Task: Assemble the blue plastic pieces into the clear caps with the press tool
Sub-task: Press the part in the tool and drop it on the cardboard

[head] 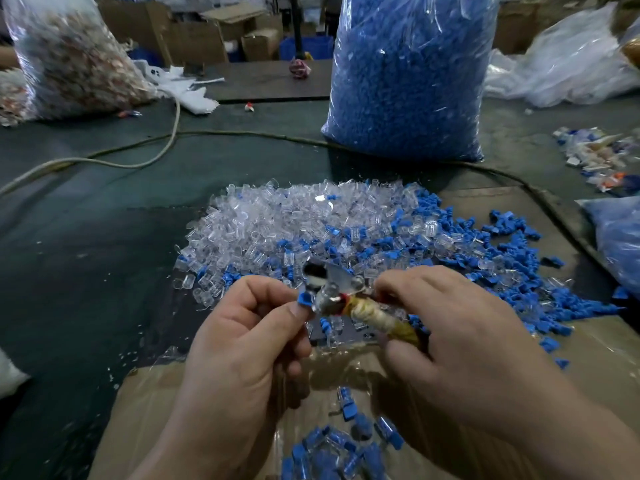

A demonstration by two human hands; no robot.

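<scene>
Head view: left hand (pixel 242 344) pinches blue piece (pixel 304 301) at press tool (pixel 334 295) gripped by right hand (pixel 460 341).

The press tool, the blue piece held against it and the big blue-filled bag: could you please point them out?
press tool (pixel 375 315), head view, on its wrapped handle
blue piece (pixel 306 301), head view, on its top face
bag (pixel 408 81), head view, on its front wall
</scene>
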